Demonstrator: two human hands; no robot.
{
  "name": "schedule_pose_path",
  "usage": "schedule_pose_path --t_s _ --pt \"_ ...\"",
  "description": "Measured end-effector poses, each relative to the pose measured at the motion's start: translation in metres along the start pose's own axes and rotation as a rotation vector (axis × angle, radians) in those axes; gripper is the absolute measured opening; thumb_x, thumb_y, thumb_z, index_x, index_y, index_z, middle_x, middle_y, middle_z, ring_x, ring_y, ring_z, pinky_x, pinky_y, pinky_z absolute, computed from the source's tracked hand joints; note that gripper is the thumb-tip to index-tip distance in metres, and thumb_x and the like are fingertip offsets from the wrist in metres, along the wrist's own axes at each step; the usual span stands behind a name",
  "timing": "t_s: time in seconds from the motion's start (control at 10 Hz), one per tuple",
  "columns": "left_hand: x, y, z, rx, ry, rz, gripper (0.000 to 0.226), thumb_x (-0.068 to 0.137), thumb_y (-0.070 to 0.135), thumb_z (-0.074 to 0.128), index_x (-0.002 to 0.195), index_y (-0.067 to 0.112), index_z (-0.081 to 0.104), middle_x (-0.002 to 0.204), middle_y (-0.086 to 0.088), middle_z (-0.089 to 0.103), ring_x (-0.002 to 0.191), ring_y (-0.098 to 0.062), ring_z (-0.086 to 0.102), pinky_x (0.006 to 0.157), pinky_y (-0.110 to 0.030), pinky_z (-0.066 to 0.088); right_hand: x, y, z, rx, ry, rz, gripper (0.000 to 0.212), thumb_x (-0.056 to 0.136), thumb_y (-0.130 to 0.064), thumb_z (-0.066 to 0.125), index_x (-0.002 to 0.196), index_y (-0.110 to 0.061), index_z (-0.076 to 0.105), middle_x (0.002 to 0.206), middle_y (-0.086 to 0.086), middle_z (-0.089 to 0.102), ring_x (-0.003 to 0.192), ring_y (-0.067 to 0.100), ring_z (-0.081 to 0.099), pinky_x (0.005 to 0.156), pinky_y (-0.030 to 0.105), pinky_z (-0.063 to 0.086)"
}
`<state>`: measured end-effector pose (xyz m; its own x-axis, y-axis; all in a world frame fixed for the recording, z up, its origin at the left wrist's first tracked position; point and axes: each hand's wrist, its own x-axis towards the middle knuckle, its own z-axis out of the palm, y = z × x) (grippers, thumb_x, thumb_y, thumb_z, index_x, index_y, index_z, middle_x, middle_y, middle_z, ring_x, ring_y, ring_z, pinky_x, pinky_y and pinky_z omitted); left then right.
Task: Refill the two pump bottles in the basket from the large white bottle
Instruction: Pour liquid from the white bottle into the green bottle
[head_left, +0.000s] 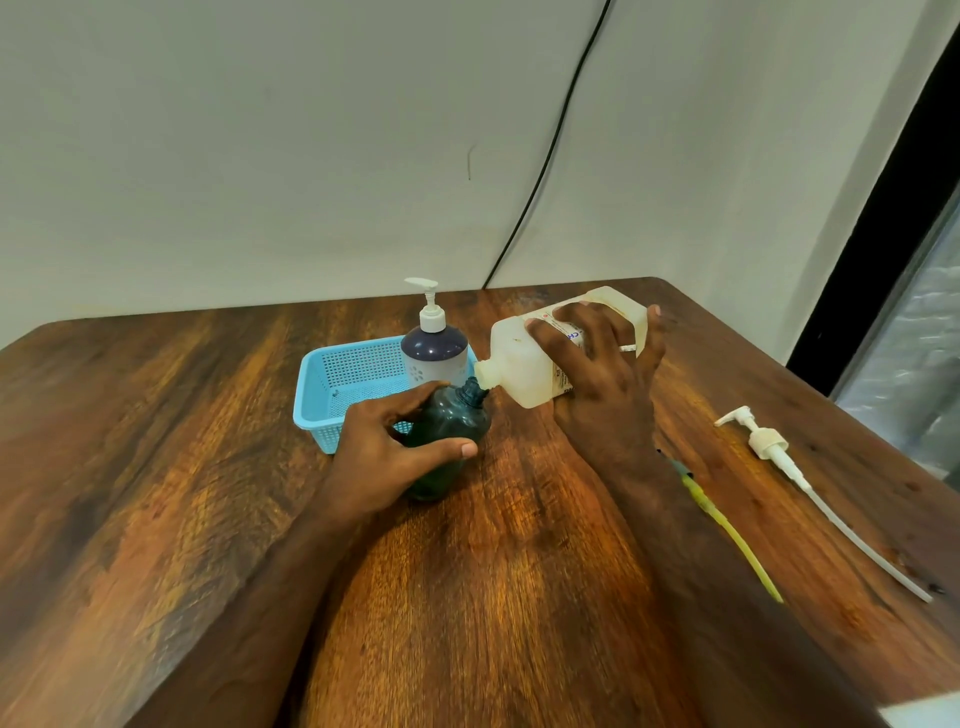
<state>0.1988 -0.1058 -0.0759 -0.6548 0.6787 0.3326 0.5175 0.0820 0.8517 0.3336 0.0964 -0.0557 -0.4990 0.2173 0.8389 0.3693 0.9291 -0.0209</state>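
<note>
On the wood worktop, left hand grips the green bottle, right hand holds the tipped white bottle: keep spout on neck, pour slowly.

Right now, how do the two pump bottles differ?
The dark green bottle stands on the table outside the basket, gripped by the left hand; the purple bottle stands in the basket, untouched. The green one's neck is open, its pump lying on the table; the purple one wears its pump. Both stand upright and share a rounded shape.

Glossy wooden table; perforated plastic basket; translucent plastic bottle.
</note>
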Motion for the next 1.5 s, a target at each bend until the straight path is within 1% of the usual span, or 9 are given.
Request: schedule_pose_path --t_s 0.2,0.4,0.5,0.7,0.9,1.1,1.2,1.4,1.5 --pt "-0.0003 -0.0001 -0.0004 0.013 0.0 0.0 0.09 0.052 0.069 0.078 0.132 0.031 0.063 0.128 0.013 0.067 0.117 -0.004 0.058 0.094 -0.028 0.051 0.0 -0.0006 -0.0006 0.012 -0.011 0.008 0.064 0.076 -0.03 0.069 0.136 -0.031 0.046 0.137 0.013 0.053 0.136 0.037 0.039 0.118 0.057 -0.007" --pt "0.0003 0.0013 0.0005 0.015 0.009 -0.007 0.087 0.055 0.064 0.087 0.131 0.031 0.063 0.128 0.013 0.066 0.115 -0.002 0.057 0.095 -0.029 0.05 0.0003 -0.0004 -0.0009 -0.001 -0.013 0.003 0.069 0.074 -0.027 0.078 0.136 -0.031 0.048 0.138 0.014 0.052 0.136 0.037 0.04 0.118 0.055 -0.01" --pt "0.0002 0.0007 0.0002 0.023 0.006 0.003 0.088 0.053 0.068 0.08 0.132 0.032 0.063 0.128 0.013 0.067 0.117 -0.004 0.058 0.093 -0.027 0.05 0.001 -0.001 -0.0014 -0.002 -0.011 0.003 0.073 0.072 -0.026 0.082 0.136 -0.031 0.047 0.137 0.014 0.053 0.135 0.037 0.04 0.118 0.054 -0.01" --pt "0.0003 0.0013 0.0009 0.004 0.006 -0.006 0.078 0.054 0.066 0.085 0.125 0.041 0.063 0.123 0.019 0.066 0.115 -0.002 0.057 0.089 -0.023 0.049 0.0012 -0.0009 -0.0015 -0.004 -0.005 -0.003 0.074 0.071 -0.024 0.084 0.135 -0.031 0.048 0.137 0.014 0.054 0.135 0.036 0.039 0.118 0.056 -0.007" --pt "-0.0003 0.002 0.0016 -0.003 0.004 -0.011 0.076 0.059 0.054 0.084 0.13 0.033 0.064 0.123 0.017 0.066 0.115 -0.002 0.057 0.09 -0.024 0.049 0.0005 -0.0003 0.0004 -0.006 0.0 -0.002 0.074 0.071 -0.024 0.084 0.135 -0.031 0.049 0.137 0.014 0.054 0.135 0.035 0.037 0.118 0.056 -0.007" --pt "-0.0012 0.003 -0.0004 0.018 0.001 0.007 0.082 0.054 0.066 0.08 0.128 0.036 0.064 0.12 0.025 0.064 0.113 0.005 0.056 0.086 -0.016 0.045 -0.0008 0.0009 0.0025 -0.013 0.0 0.001 0.073 0.072 -0.025 0.084 0.136 -0.031 0.049 0.138 0.012 0.053 0.136 0.034 0.036 0.118 0.059 -0.004" --pt "-0.0018 0.0049 0.0003 0.022 0.005 0.001 0.079 0.057 0.059 0.088 0.128 0.034 0.064 0.117 0.027 0.063 0.11 0.008 0.055 0.085 -0.015 0.044 -0.0009 0.0013 0.0021 -0.01 -0.004 0.002 0.07 0.074 -0.028 0.082 0.136 -0.032 0.05 0.138 0.012 0.052 0.137 0.035 0.038 0.118 0.06 -0.002" --pt "-0.0024 0.0077 0.0006 0.019 0.005 -0.01 0.068 0.058 0.052 0.082 0.121 0.045 0.06 0.112 0.036 0.059 0.104 0.019 0.053 0.08 -0.009 0.042 -0.0007 0.0016 0.0013 -0.009 0.005 -0.004 0.069 0.075 -0.03 0.08 0.137 -0.032 0.048 0.139 0.013 0.052 0.136 0.036 0.039 0.118 0.058 -0.005" --pt "-0.0018 0.0092 0.0008 0.026 0.0 -0.007 0.074 0.057 0.053 0.082 0.126 0.039 0.06 0.115 0.031 0.06 0.106 0.011 0.054 0.081 -0.011 0.042 0.0 0.0016 0.0006 -0.002 0.001 0.002 0.066 0.077 -0.031 0.074 0.136 -0.032 0.047 0.139 0.013 0.053 0.136 0.035 0.038 0.118 0.059 -0.004"
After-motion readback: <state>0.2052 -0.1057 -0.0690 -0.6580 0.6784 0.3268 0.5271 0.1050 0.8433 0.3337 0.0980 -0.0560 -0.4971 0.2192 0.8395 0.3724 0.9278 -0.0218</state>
